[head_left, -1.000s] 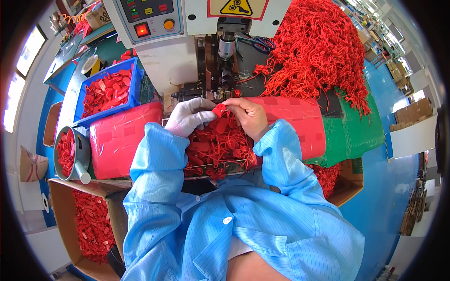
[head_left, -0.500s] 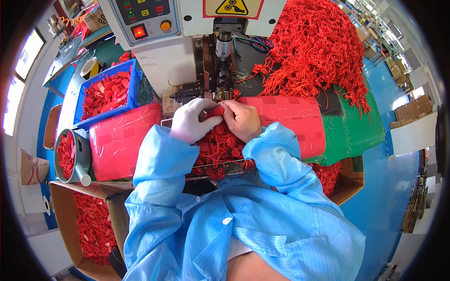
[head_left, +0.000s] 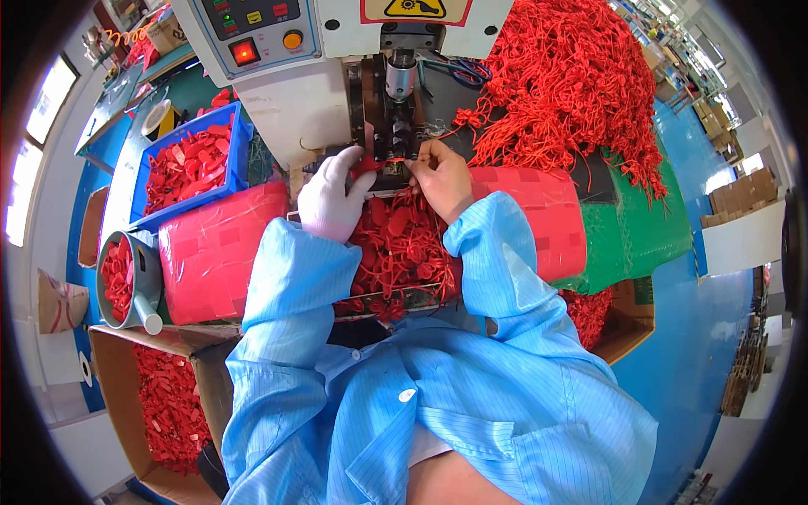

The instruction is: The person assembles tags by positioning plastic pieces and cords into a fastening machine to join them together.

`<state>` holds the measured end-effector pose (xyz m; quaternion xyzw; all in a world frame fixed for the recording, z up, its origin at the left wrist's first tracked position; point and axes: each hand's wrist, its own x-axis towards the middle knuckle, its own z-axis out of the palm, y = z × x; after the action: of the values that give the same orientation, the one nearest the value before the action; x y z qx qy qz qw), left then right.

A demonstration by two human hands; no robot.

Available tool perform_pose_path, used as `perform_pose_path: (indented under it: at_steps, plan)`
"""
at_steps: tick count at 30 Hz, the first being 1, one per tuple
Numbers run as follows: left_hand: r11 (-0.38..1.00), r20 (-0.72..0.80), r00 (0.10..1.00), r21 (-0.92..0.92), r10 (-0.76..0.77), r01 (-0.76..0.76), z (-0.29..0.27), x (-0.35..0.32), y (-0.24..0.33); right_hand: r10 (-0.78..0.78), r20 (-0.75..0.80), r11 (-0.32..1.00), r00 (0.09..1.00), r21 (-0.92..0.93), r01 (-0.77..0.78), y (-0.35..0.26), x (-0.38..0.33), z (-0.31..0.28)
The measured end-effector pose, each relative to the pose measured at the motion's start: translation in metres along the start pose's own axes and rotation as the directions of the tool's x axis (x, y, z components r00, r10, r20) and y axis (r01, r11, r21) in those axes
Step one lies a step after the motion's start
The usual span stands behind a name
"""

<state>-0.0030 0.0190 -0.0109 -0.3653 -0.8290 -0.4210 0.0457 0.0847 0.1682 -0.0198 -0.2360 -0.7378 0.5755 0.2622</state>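
My left hand point(head_left: 334, 198), in a white glove, pinches a flat red plastic piece point(head_left: 365, 167) between thumb and fingers at the left of the press tooling point(head_left: 397, 139). My bare right hand point(head_left: 443, 178) is closed at the right of the same tooling, its thumb and forefinger pinched on what looks like a thin red cord point(head_left: 396, 160) that runs across from the red piece. Below both hands lies a heap of red tagged cords point(head_left: 397, 252) in a tray. Above them, the metal press head point(head_left: 400, 77) is raised over the tooling.
Several red pieces fill a blue bin point(head_left: 240, 156) and a grey-green scoop point(head_left: 151, 282) at left. Behind on the right is a large pile of red cords point(head_left: 564, 93), with scissors point(head_left: 469, 71) beside it. A cardboard box point(head_left: 118, 404) of red pieces stands lower left.
Both hands have moved slightly forward to the tooling and apart, the left hand to the left and the right hand to the right. More of the cord heap now shows between them.
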Motion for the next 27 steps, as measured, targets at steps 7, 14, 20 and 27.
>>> perform_pose_path:
  at_steps: [7, 14, 20, 27]
  plan:
    - [0.984, 0.06, 0.991, -0.124, -0.124, 0.13, 0.001, 0.0, -0.007, -0.095, -0.038, 0.969, 0.995, -0.232, 0.083, -0.006, -0.005, 0.004]
    - [0.946, 0.097, 0.992, -0.308, -0.078, 0.104, -0.004, -0.003, -0.005, -0.161, -0.126, 0.966, 0.979, -0.225, 0.13, -0.007, -0.015, 0.002]
    - [0.809, 0.08, 0.984, -0.56, -0.159, 0.176, -0.028, -0.006, -0.001, -0.059, 0.316, 0.969, 0.947, 0.248, -0.022, -0.051, -0.058, -0.027]
    - [0.756, -0.033, 0.962, -0.625, -0.272, 0.193, -0.026, 0.003, 0.001, -0.36, 0.015, 0.678, 0.933, -0.683, 0.273, 0.041, 0.075, -0.076]
